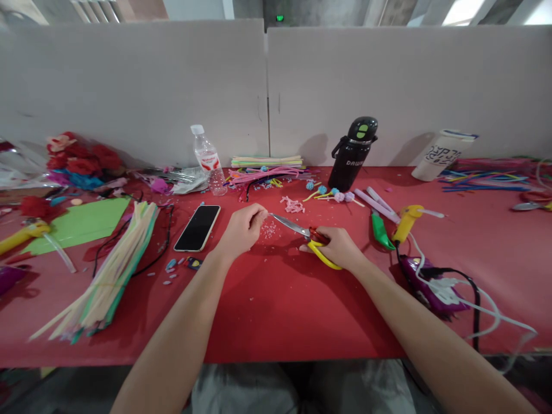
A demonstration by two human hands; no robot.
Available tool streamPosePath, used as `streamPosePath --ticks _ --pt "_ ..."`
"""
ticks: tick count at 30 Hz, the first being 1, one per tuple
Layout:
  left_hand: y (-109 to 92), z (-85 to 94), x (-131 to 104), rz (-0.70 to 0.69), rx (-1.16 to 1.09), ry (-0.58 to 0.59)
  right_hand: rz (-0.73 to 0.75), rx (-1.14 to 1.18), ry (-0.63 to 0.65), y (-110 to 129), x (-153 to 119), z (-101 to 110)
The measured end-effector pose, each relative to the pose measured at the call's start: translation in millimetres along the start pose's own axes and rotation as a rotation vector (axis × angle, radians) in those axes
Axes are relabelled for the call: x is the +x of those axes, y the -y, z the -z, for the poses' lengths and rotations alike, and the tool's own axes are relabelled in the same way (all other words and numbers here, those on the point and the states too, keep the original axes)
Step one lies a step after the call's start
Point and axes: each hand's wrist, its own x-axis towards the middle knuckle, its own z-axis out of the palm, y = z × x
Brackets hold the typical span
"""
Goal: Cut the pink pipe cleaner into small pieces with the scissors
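Observation:
My right hand [340,248] grips a pair of scissors [293,225] with red and yellow handles. Their blades point left, and the tips reach the fingertips of my left hand [244,229]. That hand is closed in a pinch; whatever it holds is too small and hidden to make out. Beneath the blades, tiny pale pink clippings [269,230] are scattered over the red tabletop [276,310]. Just beyond lies a small heap of short pink pipe cleaner pieces [292,204].
Left of my hands are a phone [198,228] and a bundle of pipe cleaners [116,270]. A water bottle [209,164] and a black flask [352,155] stand at the back. On the right are a yellow glue gun [405,224], white cables and a cup [442,156].

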Motion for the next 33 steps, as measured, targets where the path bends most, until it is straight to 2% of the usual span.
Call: streamPosePath --ticks 18,27,33 --pt "0.8 1.2 0.8 -0.029 0.001 -0.011 0.02 0.008 0.01 1.0 0.4 1.4" --pt "2.8 -0.1 0.8 -0.002 -0.027 -0.029 -0.02 0.018 0.016 1.4 -0.4 0.4" --pt "2.7 2.8 2.0 -0.049 0.004 -0.044 -0.017 0.01 0.009 1.6 -0.6 0.8"
